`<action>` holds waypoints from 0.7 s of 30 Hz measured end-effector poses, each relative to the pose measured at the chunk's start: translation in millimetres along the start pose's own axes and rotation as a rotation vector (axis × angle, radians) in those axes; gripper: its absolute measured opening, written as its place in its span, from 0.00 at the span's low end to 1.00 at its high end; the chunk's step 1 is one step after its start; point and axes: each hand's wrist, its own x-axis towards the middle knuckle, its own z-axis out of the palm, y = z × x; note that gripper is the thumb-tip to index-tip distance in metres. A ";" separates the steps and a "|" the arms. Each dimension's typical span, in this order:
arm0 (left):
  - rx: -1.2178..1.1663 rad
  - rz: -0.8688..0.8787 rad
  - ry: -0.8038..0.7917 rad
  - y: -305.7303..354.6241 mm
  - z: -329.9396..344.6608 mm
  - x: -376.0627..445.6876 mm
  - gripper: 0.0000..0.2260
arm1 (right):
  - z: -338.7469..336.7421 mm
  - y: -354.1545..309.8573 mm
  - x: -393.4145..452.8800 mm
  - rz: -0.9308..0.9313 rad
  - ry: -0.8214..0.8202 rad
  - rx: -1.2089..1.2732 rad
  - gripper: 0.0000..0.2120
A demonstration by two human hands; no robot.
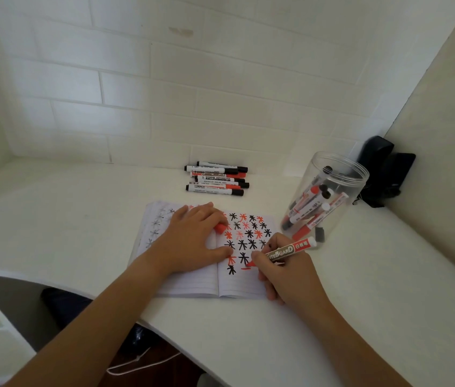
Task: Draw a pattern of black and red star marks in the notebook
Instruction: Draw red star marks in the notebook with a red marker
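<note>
An open lined notebook (237, 283) lies on the white desk. Its right page carries rows of black and red star marks (248, 234). My right hand (285, 275) grips a red whiteboard marker (290, 250), whose tip touches the page beside a fresh short red stroke (246, 268) in the lowest row. My left hand (193, 241) presses flat across the notebook's left page and spine, and its fingers curl round a red marker cap (220, 228). The left hand hides part of the upper-left stars.
Several black and red markers (216, 178) lie in a pile behind the notebook. A clear plastic jar (326, 196) holding more markers lies tilted at the right. A black object (382, 171) stands in the corner by the wall. The desk's front edge (165, 328) curves below my arms.
</note>
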 end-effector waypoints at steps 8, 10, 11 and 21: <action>0.004 0.001 -0.006 -0.7 0.0 -0.2 0.28 | -1.8 -1.6 -1.1 0.023 -0.030 0.019 0.10; 0.002 0.001 -0.002 -0.6 0.3 -0.3 0.28 | -1.2 -2.5 -0.8 -0.003 -0.019 0.026 0.11; 0.001 0.000 -0.002 -0.4 0.0 -0.6 0.28 | -0.9 -3.0 -0.7 -0.012 -0.022 0.022 0.11; -0.006 0.007 0.007 -0.6 0.1 -0.8 0.26 | -3.7 -2.3 -1.3 0.083 -0.034 0.029 0.08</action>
